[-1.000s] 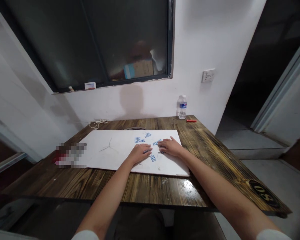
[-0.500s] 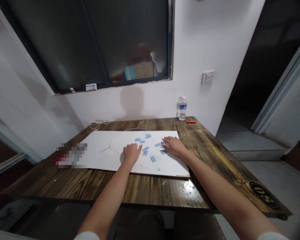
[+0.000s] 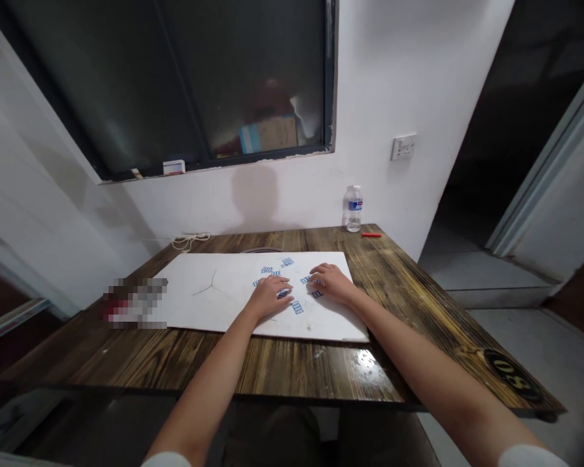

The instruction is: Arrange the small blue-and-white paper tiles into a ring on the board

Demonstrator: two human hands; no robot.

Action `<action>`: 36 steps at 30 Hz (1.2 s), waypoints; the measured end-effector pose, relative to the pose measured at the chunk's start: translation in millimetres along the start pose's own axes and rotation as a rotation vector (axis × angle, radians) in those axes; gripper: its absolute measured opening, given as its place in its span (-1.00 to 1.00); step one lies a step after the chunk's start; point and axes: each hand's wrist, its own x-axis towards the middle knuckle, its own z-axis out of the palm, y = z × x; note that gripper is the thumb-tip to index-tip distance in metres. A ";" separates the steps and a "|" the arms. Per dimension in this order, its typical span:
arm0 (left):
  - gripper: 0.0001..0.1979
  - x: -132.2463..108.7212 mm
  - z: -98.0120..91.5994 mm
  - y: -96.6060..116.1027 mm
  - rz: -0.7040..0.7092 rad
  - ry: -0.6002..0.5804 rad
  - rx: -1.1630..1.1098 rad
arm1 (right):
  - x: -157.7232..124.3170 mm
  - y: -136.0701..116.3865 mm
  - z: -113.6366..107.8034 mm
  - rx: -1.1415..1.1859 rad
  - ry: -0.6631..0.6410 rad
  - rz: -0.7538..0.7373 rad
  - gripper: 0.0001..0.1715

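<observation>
Several small flat pieces with blue outlines and bars, such as one blue-barred piece [image 3: 297, 307], lie scattered on the right half of a white board [image 3: 185, 292]. My left hand [image 3: 271, 294] rests over some of them, fingers stretched out and apart, partly covering a piece under the fingertips. Opposite it, my right hand [image 3: 335, 283] lies over other pieces near the board's right edge. Its fingers are spread and slightly bent, and the fingertips touch or hover just above the pieces; I cannot tell which.
The board lies on a dark wooden table [image 3: 321, 376]. At the back stand a water bottle [image 3: 354, 209] and a red pen-like stick [image 3: 371, 235]. A coiled white cable [image 3: 191, 240] lies back left. A blurred-out patch [image 3: 139, 303] covers something at the board's left end.
My left hand has moved right, and its fingers have spread over pieces that were uncovered before. My right hand has shifted slightly left, its fingers more bent.
</observation>
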 end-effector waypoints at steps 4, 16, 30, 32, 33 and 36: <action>-0.75 -1.3 0.4 3.4 0.080 -0.028 0.006 | 1.1 -7.8 0.0 0.079 -0.021 -0.080 -0.76; -0.85 -0.7 -3.1 0.4 -0.083 0.160 0.053 | 2.5 -51.4 2.0 0.104 -0.178 -0.204 -0.58; -0.83 0.0 -1.1 0.3 -0.119 0.187 0.088 | 1.8 -57.7 5.7 0.117 -0.218 -0.104 -0.63; -0.83 0.3 -1.4 0.3 -0.117 0.188 0.078 | 1.2 -57.3 10.1 0.110 -0.220 -0.044 -0.59; -0.83 0.5 -1.6 0.3 -0.115 0.190 0.071 | 1.1 -57.2 12.3 0.103 -0.220 -0.011 -0.58; -0.83 0.9 -2.2 0.4 -0.107 0.203 0.046 | 1.0 -57.4 17.4 0.088 -0.227 0.058 -0.55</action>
